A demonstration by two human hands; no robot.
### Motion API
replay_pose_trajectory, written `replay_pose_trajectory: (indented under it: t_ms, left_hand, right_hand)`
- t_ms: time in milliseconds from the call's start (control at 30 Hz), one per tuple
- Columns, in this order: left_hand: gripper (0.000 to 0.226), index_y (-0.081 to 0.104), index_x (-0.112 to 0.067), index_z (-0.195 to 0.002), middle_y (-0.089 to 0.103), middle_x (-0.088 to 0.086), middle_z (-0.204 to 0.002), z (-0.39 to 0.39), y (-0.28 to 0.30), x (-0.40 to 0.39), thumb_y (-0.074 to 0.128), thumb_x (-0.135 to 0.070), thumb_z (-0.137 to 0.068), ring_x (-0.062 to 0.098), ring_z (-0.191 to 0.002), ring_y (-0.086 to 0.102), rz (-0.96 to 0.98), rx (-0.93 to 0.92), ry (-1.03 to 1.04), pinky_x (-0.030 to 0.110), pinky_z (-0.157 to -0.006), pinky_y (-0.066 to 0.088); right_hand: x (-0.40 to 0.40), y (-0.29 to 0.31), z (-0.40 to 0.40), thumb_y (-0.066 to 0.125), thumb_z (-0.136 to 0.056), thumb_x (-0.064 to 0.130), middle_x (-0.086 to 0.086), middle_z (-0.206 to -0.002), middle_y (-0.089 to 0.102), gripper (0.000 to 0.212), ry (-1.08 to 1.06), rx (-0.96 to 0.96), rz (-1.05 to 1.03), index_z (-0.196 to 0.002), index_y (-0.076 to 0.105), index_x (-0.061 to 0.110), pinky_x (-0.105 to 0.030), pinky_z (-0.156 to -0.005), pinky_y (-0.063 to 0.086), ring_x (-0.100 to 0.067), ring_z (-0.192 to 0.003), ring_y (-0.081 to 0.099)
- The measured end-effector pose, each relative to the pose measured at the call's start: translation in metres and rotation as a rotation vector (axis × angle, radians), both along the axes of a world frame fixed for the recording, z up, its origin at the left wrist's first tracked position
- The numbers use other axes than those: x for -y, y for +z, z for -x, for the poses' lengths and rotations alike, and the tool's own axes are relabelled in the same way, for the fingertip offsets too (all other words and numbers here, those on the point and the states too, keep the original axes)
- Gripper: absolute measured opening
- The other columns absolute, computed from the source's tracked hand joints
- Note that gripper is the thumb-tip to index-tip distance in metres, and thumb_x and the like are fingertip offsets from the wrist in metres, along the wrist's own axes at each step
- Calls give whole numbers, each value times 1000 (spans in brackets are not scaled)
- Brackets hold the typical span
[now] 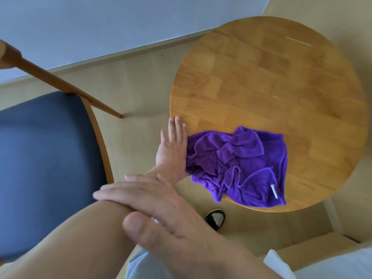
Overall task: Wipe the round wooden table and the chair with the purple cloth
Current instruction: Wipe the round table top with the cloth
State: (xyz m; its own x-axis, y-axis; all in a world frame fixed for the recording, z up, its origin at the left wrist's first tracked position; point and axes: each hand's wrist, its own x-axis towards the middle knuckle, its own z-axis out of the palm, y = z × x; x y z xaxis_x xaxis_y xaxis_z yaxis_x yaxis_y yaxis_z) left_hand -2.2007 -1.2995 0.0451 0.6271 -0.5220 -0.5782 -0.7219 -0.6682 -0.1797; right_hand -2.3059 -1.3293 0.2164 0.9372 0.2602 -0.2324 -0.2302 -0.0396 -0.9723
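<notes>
The round wooden table (271, 81) fills the upper right. On its near part lies the purple cloth (239, 166), crumpled, with a white tag, one corner hanging over the front rim. My left hand (173, 146) is flat with straight fingers at the table's left edge, its side against the cloth's left border. My right hand (153, 206) lies open across my left forearm, holding nothing. The chair (46, 158), with a dark blue seat and wooden frame, stands at the left.
A pale wooden floor (136, 87) separates the chair and table, with a light wall beyond. A black shoe (215, 217) shows under the table's front edge. A white table leg (332, 216) and white fabric (322, 264) are at the lower right.
</notes>
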Motion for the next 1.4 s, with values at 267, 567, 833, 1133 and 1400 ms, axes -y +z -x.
replay_pose_trajectory:
  t_ms: [267,567,833,1133,1400]
  left_hand:
    - [111,-31,13,-144,-28,39,-156,4,-15,-8,33,-64,-97,52,-150,-15,10,45,-57,56,-123,16]
    - [115,-20,4,-155,-23,29,-162,3,-17,-22,53,-57,-90,44,-153,-14,166,30,-44,55,-123,21]
    - [96,-7,1,-159,-2,22,-168,-19,-6,-32,45,-35,-86,35,-156,6,189,45,-178,47,-120,29]
    - [82,26,-16,-160,24,0,-167,-7,-8,-24,49,-24,-82,16,-156,11,652,-97,257,33,-117,31]
    - [108,-14,-18,-161,-17,3,-170,-2,-4,-16,49,-65,-87,22,-155,-18,464,-190,240,46,-125,20]
  right_hand:
    - [96,-123,30,45,-97,42,2,-152,51,48,-190,85,908,-138,63,24,-63,-118,21,-23,-146,36]
    - [156,-208,25,37,-87,69,0,-172,-8,81,-85,-79,1347,-160,10,46,-77,-115,5,-39,-156,-6]
    - [147,-207,-77,39,-88,53,-5,-172,2,71,-521,-306,1229,-157,29,37,-74,-117,-2,-39,-156,-5]
    - [94,-208,-20,40,-95,55,-7,-171,14,65,-159,118,1241,-153,37,27,-71,-120,9,-37,-157,5]
    - [177,-216,-36,44,-91,56,2,-171,14,66,-97,174,1295,-153,38,33,-70,-119,12,-29,-158,6]
